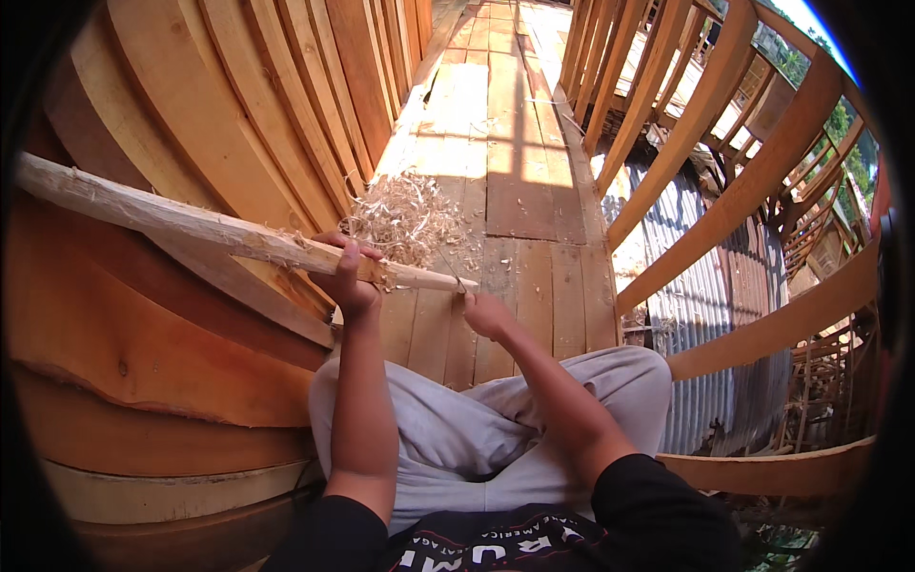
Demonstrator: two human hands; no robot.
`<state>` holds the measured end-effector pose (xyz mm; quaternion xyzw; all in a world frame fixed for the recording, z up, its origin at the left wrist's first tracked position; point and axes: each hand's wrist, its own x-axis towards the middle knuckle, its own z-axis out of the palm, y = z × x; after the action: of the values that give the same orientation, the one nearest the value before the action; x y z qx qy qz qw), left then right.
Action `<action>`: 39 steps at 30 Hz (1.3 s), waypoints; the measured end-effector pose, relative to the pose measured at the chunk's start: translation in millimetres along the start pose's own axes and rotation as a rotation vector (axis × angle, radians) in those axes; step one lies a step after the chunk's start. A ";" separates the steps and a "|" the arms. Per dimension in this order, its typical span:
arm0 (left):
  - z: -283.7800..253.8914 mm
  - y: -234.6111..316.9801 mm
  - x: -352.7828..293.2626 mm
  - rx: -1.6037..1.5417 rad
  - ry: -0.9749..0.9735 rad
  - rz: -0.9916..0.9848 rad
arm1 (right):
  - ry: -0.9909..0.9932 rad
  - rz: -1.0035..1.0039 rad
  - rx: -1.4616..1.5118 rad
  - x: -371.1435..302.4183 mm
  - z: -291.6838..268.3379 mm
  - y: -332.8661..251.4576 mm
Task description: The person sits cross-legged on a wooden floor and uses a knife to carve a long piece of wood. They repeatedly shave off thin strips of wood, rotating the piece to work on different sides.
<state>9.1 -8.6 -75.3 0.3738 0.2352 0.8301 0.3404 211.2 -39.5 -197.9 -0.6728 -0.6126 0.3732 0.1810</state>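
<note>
The left hand (351,282) wraps the peeled wooden pole (210,232), likely steadying it above the plank floor (538,272); the right hand (489,316) curls at the tapered tip (pinching what, I can't tell), near curly wood shavings (408,217).

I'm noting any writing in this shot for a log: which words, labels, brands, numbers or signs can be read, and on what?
Black shirt: large white printed letters with smaller ones beside them, partly cut off by the lower edge; I won't copy the wording.
Pole, stacked boards, corrugated sheets: no lettering I can make out.
</note>
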 end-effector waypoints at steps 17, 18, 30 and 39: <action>-2.8 1.8 0.9 -0.016 -0.061 -0.059 | 0.016 -0.118 0.105 -5.6 -3.8 -43.2; -2.8 -3.2 0.4 -0.037 -0.075 -0.095 | 0.002 -0.044 0.089 11.2 -1.4 -21.8; -11.6 5.3 0.6 -0.059 -0.092 -0.112 | 0.019 -0.159 0.092 -5.1 -5.6 -57.5; -17.1 0.8 6.6 -0.138 -0.203 -0.076 | 0.011 -0.124 0.056 -10.1 -10.2 -55.0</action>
<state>-7.7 -6.6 -82.2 0.4223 0.1560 0.7887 0.4186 180.9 -36.9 -149.7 -0.6302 -0.6415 0.3745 0.2260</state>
